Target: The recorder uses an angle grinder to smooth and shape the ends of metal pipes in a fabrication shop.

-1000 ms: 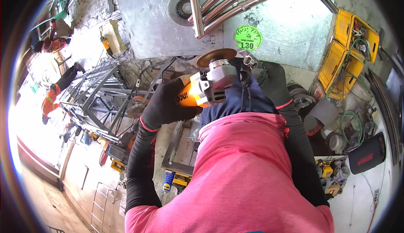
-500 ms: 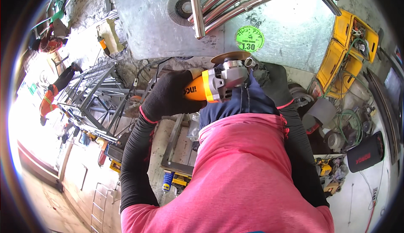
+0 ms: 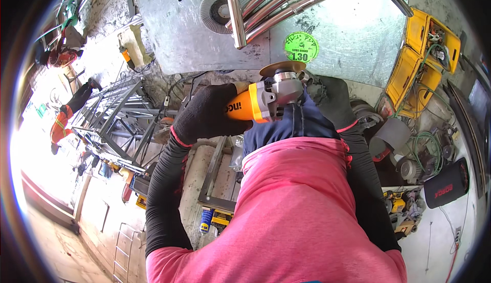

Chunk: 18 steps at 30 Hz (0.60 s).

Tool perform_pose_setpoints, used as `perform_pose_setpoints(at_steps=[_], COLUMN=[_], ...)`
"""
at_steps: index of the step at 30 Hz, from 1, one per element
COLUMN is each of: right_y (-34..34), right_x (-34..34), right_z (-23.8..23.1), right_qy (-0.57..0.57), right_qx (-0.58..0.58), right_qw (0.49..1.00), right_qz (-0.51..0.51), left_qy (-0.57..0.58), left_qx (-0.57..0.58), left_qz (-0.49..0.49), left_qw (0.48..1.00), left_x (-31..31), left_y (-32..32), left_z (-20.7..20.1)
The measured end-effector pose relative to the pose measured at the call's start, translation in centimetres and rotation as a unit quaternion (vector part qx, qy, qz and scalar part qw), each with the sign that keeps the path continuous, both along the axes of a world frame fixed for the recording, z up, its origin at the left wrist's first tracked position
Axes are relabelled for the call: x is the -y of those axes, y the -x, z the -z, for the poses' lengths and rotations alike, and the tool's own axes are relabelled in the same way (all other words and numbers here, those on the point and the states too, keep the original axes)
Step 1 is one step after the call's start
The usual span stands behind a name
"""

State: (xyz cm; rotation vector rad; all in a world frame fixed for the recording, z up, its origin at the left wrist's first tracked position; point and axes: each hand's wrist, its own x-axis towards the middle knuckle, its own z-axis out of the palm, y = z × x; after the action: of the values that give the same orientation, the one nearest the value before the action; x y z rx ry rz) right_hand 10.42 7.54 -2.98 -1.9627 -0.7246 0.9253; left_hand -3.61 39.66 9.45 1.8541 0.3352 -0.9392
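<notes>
My left hand (image 3: 212, 110), in a black glove, is wrapped round the orange body of an angle grinder (image 3: 250, 104). The grinder's grey head points right, with a thin brown disc (image 3: 282, 68) on its far side. At the right of the head my gloved right hand (image 3: 332, 101) is closed. By its fingers shows the round end of a small shiny metal tube (image 3: 308, 77), close to the disc; the rest of the tube is hidden. Both hands are above my dark trousers, at the near edge of a metal-topped table (image 3: 204, 58).
Bent shiny metal pipes (image 3: 286, 14) and a flap disc (image 3: 217, 11) lie on the table, beside a round green sticker (image 3: 302, 47). An open yellow case (image 3: 409, 75) stands at the right. Metal frames (image 3: 112, 116) stand left; a person in orange (image 3: 62, 124) is farther off.
The grinder's head and disc have shifted slightly right, and the tube end shows less. My hands stay nearly in place. The view has moved a little.
</notes>
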Motion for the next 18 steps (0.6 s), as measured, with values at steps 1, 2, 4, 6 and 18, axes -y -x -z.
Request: perform_pose_setpoints(at_steps=[1, 2, 4, 6, 18], right_y=[0.0, 0.0, -0.3, -0.4, 0.4], right_x=[0.1, 0.1, -0.1, -0.1, 0.5], right_z=[0.1, 0.1, -0.1, -0.2, -1.7], right_qy=[0.006, 0.000, -0.013, -0.004, -0.039], right_qx=[0.002, 0.012, 0.033, 0.026, -0.296], right_qw=[1.000, 1.000, 0.999, 0.999, 0.947], right_qz=[-0.002, -0.008, -0.023, -0.024, 0.121], left_qy=[0.006, 0.013, 0.010, -0.008, 0.047], left_qx=[0.006, 0.011, 0.013, 0.003, -0.010], left_qz=[-0.008, -0.016, -0.014, 0.009, -0.150], left_qw=[1.000, 1.000, 1.000, 1.000, 0.987], left_x=[0.0, 0.1, 0.1, 0.0, 0.4], left_y=[-0.1, -0.2, -0.3, -0.2, 1.7], left_z=[0.0, 0.0, 0.0, 0.1, -3.4])
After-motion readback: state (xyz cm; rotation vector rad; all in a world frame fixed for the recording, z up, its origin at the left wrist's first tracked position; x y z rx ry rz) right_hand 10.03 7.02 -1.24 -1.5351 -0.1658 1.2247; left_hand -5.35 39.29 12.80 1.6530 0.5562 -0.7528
